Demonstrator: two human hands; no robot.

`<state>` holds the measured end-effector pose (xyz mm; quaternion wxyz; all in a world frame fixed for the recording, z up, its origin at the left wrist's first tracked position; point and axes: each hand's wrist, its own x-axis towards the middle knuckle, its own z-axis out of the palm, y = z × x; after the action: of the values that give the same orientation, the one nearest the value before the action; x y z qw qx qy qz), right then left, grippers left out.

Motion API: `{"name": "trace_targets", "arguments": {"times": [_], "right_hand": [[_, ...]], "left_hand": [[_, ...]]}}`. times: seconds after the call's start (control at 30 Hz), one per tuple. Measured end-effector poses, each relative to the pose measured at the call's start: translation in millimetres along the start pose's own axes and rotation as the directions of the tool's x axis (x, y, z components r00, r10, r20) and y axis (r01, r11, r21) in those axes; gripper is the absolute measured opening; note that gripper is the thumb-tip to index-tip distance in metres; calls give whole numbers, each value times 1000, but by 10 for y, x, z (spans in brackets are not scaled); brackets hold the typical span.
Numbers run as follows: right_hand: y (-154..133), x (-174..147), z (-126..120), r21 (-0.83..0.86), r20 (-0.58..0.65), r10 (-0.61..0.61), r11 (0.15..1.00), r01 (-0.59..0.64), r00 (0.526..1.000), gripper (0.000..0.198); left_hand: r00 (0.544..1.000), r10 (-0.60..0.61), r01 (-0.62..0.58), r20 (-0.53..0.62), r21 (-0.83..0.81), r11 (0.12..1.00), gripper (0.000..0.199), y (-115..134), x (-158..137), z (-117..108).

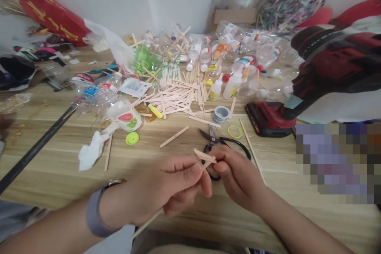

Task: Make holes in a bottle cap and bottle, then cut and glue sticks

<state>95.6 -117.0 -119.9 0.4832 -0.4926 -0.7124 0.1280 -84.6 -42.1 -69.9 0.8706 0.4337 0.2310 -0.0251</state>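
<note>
Close to the table's front edge, my left hand (178, 182) is closed on wooden craft sticks (205, 156). Two short pieces show above its thumb, meeting at an angle. A longer thin stick (149, 222) sticks out below that hand. My right hand (238, 178) pinches the right end of the pieces, where they meet; its fingertips hide the joint. Just behind both hands lie black-handled scissors (212, 139), their blades apart, partly covered by the right hand. A loose craft stick (174, 136) with a small hole lies left of them.
A heap of craft sticks (178, 97) fills the middle, with glue bottles (233, 83), a grey tape roll (221, 114) and a yellow-handled cutter (155, 111) nearby. Plastic bottles (127, 117) stand left and behind. A red-black power drill (324, 67) stands right. White tissue (93, 150) lies left.
</note>
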Motion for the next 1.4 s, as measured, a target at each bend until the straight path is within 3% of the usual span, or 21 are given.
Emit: {"name": "trace_targets", "arguments": {"times": [0.17,0.27,0.37,0.53,0.67,0.8,0.93,1.0,1.03,1.1,1.2,1.27,1.33,1.4], "right_hand": [[8,-13,-8,-92,-92,59,994,-68,994,30],[48,12,4,-300,-97,-90,952,57,991,23],[78,22,44,-442,-9,-214,877,188,977,20],[35,0,124,-483,43,-197,854,193,979,21],[-28,-31,125,-517,48,-146,843,150,988,25],[-79,-30,24,-664,80,-166,726,177,983,31],[-130,68,-161,-771,134,-158,604,203,978,36],[-143,125,-231,-809,145,-154,551,207,977,36],[-146,146,-248,-828,139,-150,524,198,979,36],[-148,169,-237,-867,92,-129,476,143,987,37],[-158,168,-134,-908,-24,-91,419,17,996,40],[-172,160,-58,-919,-86,-83,391,-47,993,41],[-183,152,-21,-915,-126,-117,399,-69,985,39],[-176,141,-38,-885,-143,-189,465,-40,971,34]], "left_hand": [[991,-34,71,129,-294,953,28,-177,-66,17],[998,-22,48,66,-427,903,31,-379,-106,82],[996,-35,-5,-78,-466,885,37,-515,-146,150],[970,-107,14,-218,-390,921,44,-554,-219,219],[957,-64,-16,-284,-271,962,46,-623,-213,253],[934,-12,-21,-358,-89,996,44,-593,-165,251],[925,36,49,-379,213,976,40,-304,-133,154],[918,103,84,-383,442,893,37,-140,-116,77],[912,168,89,-375,580,810,33,-75,-106,41],[879,342,98,-333,827,554,22,2,-80,-12],[826,451,273,-338,940,205,31,13,-38,-34],[811,462,337,-360,932,134,37,7,-22,-26],[822,466,240,-327,941,237,31,21,-27,-16],[855,424,72,-299,877,474,26,43,-55,-3]]}}
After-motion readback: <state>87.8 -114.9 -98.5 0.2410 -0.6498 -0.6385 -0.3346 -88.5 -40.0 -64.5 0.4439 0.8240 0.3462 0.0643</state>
